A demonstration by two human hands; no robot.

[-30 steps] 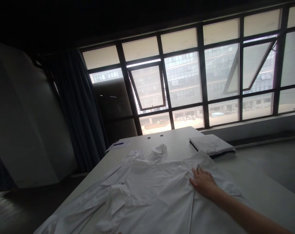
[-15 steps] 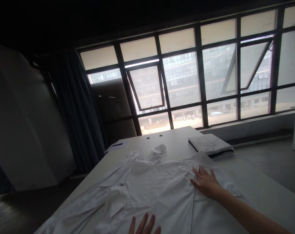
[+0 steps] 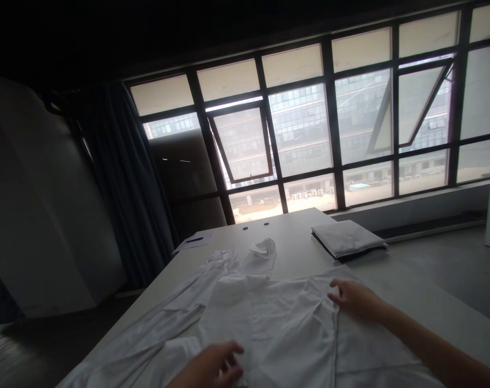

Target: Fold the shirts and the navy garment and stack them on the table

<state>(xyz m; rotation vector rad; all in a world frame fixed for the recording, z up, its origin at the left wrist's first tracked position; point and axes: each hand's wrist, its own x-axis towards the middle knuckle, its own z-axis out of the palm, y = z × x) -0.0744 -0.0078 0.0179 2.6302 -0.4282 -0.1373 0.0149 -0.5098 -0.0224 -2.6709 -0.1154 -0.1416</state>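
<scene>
A white garment lies spread and creased across the near part of the table, with long sleeve-like folds running along its left side. My right hand is at the garment's right side, thumb and forefinger curled in and pinching the fabric along a seam or fold. Low in the picture, my left hand has its fingers bent down onto the cloth near the front; its grip is partly cut off by the frame edge.
The white table reaches toward the windows. On its right edge rests a folded white cloth with a dark layer beneath. Papers with a pen lie at the far left. A dark curtain hangs beyond.
Both hands have gone from flat, spread fingers to curled ones. My left hand has come further into view, and the garment's upper right part has shifted and changed its folds.
</scene>
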